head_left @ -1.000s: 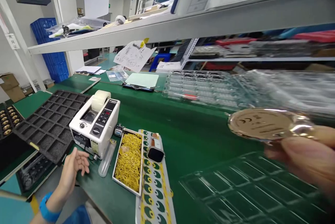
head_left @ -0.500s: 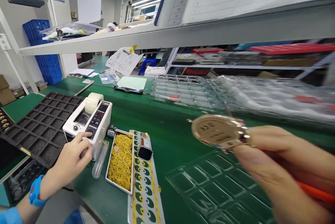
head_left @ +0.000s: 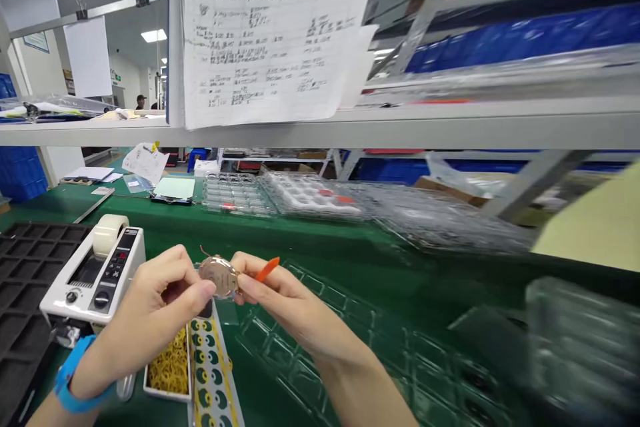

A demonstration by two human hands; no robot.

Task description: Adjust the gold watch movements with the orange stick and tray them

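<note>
A round rose-gold watch head (head_left: 220,275) is held up over the bench, its back with engraved marks facing me. My right hand (head_left: 273,294) pinches its right edge between thumb and fingertips. An orange pointed stick (head_left: 268,269), its kind unclear, pokes out from between the same hand's fingers. My left hand (head_left: 173,297), with a blue band on the wrist, is closed at the watch's left edge, thumb and fingertip together. Whether it grips the watch or a small piece there is hidden. Below lie a box of yellow rings (head_left: 173,367) and a sticker sheet (head_left: 213,374).
A white tape dispenser (head_left: 97,274) stands left beside a black foam tray (head_left: 30,280). Clear plastic trays (head_left: 295,360) lie on the green bench (head_left: 245,230), with more along the back. A grey shelf (head_left: 400,127) with written sheets (head_left: 270,34) spans above.
My left hand has left the tape dispenser and come to the watch. The watch in my right hand has moved left and farther from the camera. My view has turned right.
</note>
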